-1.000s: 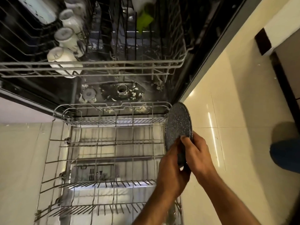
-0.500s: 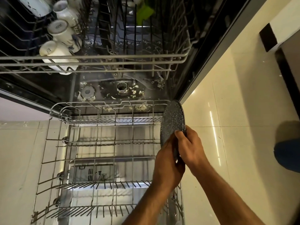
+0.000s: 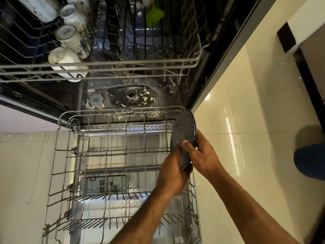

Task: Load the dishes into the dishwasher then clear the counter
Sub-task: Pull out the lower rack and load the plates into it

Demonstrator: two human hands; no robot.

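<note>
A dark speckled round plate [image 3: 182,129] stands on edge over the right side of the pulled-out lower wire rack [image 3: 109,152]. My left hand [image 3: 173,170] holds its lower edge from the left. My right hand [image 3: 202,154] grips it from the right, thumb on the speckled face. The rack under my hands holds no dishes that I can see. Whether the plate touches the rack wires is hidden by my hands.
The upper rack [image 3: 105,66] holds white mugs [image 3: 68,35] at the left and a green item [image 3: 155,14] further back. Food scraps lie round the filter [image 3: 132,94] in the tub floor. Cream floor tiles [image 3: 255,138] lie to the right, a blue object [image 3: 309,161] at the edge.
Both hands have kept hold of the plate and shifted it slightly left, toward the rack's right side. The view has tilted a little.
</note>
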